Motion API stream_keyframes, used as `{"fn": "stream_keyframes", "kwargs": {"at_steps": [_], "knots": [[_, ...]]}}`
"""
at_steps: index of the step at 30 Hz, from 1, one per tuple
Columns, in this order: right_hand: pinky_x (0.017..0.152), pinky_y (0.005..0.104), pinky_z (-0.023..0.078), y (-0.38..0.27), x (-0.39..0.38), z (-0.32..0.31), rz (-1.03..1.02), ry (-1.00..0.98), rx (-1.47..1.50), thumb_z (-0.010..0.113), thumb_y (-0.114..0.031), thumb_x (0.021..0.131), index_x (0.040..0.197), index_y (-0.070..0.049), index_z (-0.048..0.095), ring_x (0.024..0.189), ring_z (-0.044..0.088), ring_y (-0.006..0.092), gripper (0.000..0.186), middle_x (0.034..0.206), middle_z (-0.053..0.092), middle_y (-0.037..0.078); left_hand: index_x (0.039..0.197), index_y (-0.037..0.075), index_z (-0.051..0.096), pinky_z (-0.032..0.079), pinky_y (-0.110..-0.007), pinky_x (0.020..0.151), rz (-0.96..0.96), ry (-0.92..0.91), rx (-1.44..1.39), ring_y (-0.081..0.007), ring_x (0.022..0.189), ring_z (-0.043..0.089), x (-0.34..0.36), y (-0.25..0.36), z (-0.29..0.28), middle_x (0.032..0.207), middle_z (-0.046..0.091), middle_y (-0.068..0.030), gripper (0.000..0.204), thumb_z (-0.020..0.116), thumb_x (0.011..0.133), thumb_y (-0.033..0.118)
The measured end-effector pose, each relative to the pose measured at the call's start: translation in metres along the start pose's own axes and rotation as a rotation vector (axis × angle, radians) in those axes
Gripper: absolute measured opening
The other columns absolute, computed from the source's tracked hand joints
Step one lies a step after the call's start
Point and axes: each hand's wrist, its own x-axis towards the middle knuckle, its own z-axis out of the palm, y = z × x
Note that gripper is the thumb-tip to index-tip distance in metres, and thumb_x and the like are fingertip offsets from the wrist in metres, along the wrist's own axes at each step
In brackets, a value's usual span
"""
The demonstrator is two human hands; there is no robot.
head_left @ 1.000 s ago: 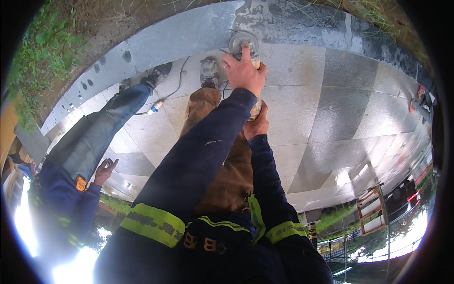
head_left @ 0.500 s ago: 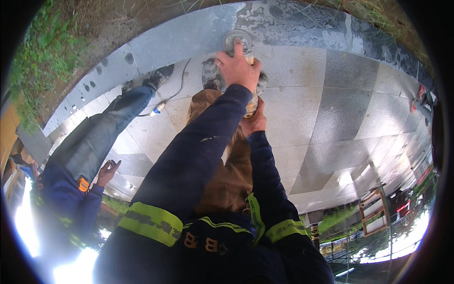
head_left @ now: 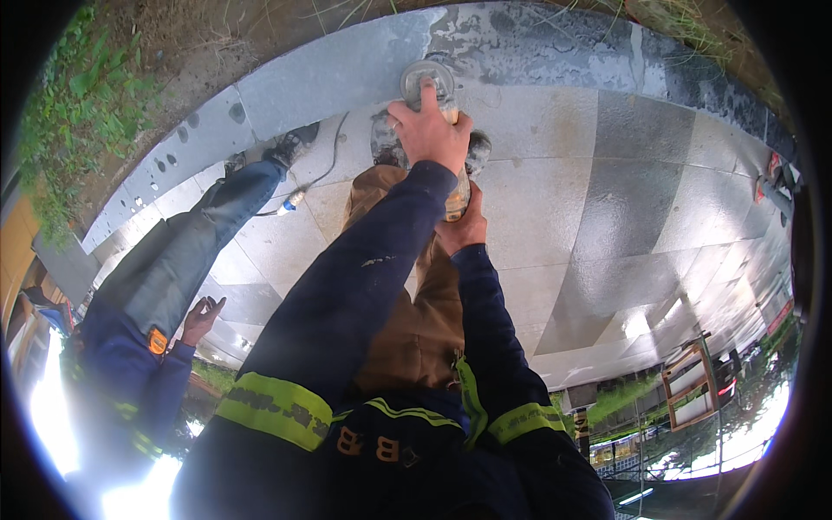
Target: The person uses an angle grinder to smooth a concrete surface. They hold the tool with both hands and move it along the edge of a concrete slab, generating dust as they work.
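Both my hands are closed on an angle grinder (head_left: 458, 201) with a dusty round disc guard at its far end. My left hand (head_left: 432, 137) wraps the front of the tool, with a finger stretched forward over its head. Behind it, my right hand (head_left: 466, 227) grips the rear of the body. The grinder's head lies over the grey stone curb (head_left: 338, 74), by the border between its pale left part and its darker, blotchy right part. Whether the disc touches the stone is hidden under the guard.
A co-worker's leg (head_left: 165, 251) and open hand (head_left: 201, 319) are at my left. A cable with a plug connector (head_left: 293, 201) lies on the paving between us. Shiny stone slabs (head_left: 624, 208) spread to the right. Soil and green plants (head_left: 82, 104) border the curb.
The grinder's head has moved slightly left and toward me along the curb, my left hand going with it. My right hand keeps its grip on the rear.
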Motion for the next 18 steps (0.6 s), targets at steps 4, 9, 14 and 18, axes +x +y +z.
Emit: {"fn": "stream_keyframes", "kwargs": {"at_steps": [4,9,14,18], "knots": [[0.093,0.0435,0.051,0.004,-0.002,-0.001,-0.010,0.081,0.048,0.073,-0.010,0.068,0.140,-0.015,0.035,0.111,0.061,0.0411,0.082,0.117,0.064,0.022,0.138,0.013,0.042,0.040,-0.053,0.092,0.012,0.008,0.004,-0.0485,0.102,0.041,-0.002,0.003,0.003,0.112,0.035,-0.0272,0.077,0.077,0.071,0.028],[0.091,0.0434,0.051,-0.001,0.006,0.001,-0.033,0.025,-0.010,0.076,-0.012,0.069,0.140,-0.015,0.035,0.109,0.062,0.0405,0.082,0.115,0.065,0.021,0.138,0.014,0.043,0.039,-0.054,0.094,0.025,0.027,-0.006,-0.0492,0.103,0.040,0.006,0.002,-0.001,0.112,0.035,-0.0280,0.076,0.076,0.071,0.028],[0.091,0.0436,0.051,-0.005,0.001,-0.006,-0.002,0.044,0.020,0.077,-0.014,0.070,0.140,-0.014,0.035,0.110,0.062,0.0407,0.081,0.115,0.065,0.022,0.137,0.014,0.044,0.040,-0.054,0.093,-0.043,-0.094,0.001,-0.0492,0.101,0.041,0.003,0.007,0.000,0.112,0.035,-0.0276,0.076,0.077,0.070,0.029],[0.091,0.0438,0.051,-0.006,0.006,-0.010,0.006,0.054,0.020,0.075,-0.010,0.069,0.140,-0.014,0.035,0.109,0.062,0.0414,0.081,0.114,0.065,0.022,0.136,0.014,0.044,0.040,-0.055,0.092,0.116,0.026,-0.092,-0.0481,0.101,0.041,0.004,0.009,0.005,0.113,0.034,-0.0276,0.075,0.078,0.071,0.029]]}}
